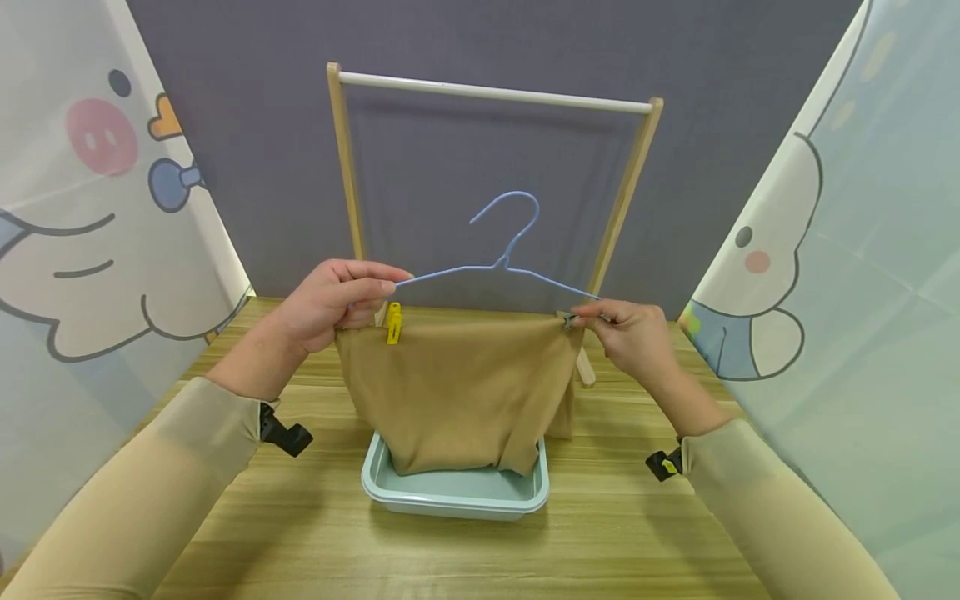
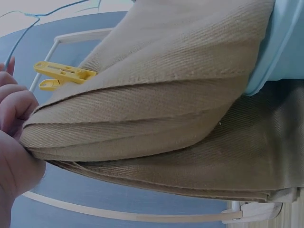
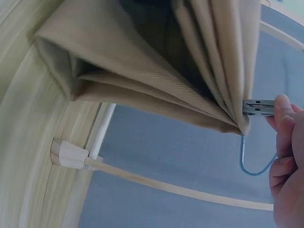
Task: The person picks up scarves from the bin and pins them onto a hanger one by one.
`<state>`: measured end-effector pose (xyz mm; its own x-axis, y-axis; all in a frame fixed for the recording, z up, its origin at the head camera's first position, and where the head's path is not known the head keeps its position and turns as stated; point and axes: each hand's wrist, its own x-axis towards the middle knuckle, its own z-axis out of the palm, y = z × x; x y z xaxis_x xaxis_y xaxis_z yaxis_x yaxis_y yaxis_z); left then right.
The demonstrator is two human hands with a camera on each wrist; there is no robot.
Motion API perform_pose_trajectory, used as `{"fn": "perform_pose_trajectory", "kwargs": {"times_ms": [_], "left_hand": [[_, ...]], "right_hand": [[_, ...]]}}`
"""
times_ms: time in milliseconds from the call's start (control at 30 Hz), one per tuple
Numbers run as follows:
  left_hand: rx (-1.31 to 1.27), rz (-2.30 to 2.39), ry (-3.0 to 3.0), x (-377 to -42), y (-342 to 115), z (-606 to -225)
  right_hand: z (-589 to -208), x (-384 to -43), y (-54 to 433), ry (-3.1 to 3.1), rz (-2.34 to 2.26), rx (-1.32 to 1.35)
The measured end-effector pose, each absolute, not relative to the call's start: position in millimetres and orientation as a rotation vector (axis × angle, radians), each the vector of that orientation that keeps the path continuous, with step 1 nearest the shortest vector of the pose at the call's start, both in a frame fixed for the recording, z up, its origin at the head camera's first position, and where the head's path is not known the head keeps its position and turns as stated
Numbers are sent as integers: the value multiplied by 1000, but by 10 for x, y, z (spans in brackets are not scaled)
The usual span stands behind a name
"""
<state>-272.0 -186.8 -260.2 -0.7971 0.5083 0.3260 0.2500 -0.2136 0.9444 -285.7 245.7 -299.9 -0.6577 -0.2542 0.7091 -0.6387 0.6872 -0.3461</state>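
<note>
A brown cloth [image 1: 465, 383] hangs folded from the lower part of a blue hanger [image 1: 504, 261], its bottom reaching into a pale blue basin [image 1: 457, 502]. My left hand [image 1: 330, 300] grips the hanger's left end together with the cloth's corner. Just right of those fingers, a yellow clothespin [image 1: 394, 325] is clipped on the cloth's top edge. My right hand [image 1: 633, 333] pinches a grey clothespin [image 3: 259, 107] at the cloth's top right corner, where the clothespin's jaws meet the fabric. Its fingers lie close to the hanger's right end. The hanger's lower bar is hidden by the cloth.
A wooden rack with a white top rod [image 1: 495, 92] stands behind the hanger on the wood-grain table [image 1: 637, 533]. A grey panel [image 1: 487, 33] closes the back. Cartoon-printed curtains [image 1: 97, 250] flank both sides.
</note>
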Motion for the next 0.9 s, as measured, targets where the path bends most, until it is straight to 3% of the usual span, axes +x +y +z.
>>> {"fn": "perform_pose_trajectory", "kwargs": {"times_ms": [167, 367, 900], "left_hand": [[972, 2120, 1774, -2739, -1872, -2633], [1003, 2140, 1791, -2753, -1873, -2651], [775, 2096, 1987, -2764, -1873, -2627]], "right_hand": [[-3062, -2907, 2430, -2105, 620, 792], [-3062, -2896, 2394, -2246, 722, 673], [-3088, -2788, 2484, -2347, 1001, 514]]}}
